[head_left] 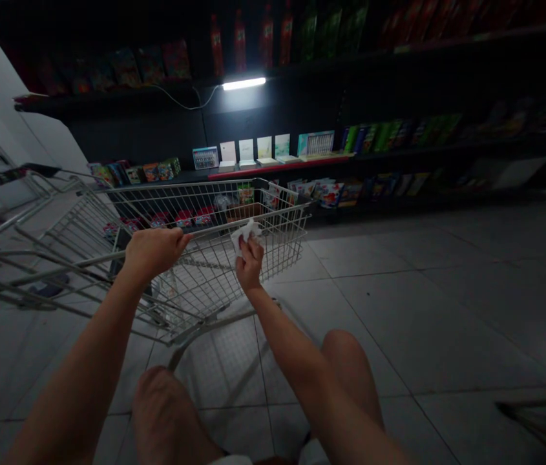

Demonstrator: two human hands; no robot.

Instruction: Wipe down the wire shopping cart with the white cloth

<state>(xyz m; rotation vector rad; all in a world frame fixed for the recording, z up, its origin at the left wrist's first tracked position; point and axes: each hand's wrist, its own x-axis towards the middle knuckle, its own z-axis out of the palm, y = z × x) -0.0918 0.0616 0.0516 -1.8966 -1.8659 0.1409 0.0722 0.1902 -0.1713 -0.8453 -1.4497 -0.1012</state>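
Observation:
A wire shopping cart stands in front of me, tilted in the view, its basket open toward me. My left hand is closed around the cart's near top rail. My right hand is closed on a crumpled white cloth and presses it against the same rail further right. My bare knees show at the bottom of the view, low above the tiled floor.
Dark store shelves with packaged goods and boxed cards run along the back, lit by a tube lamp. A white cabinet stands at the left. Pale floor tiles spread to the right.

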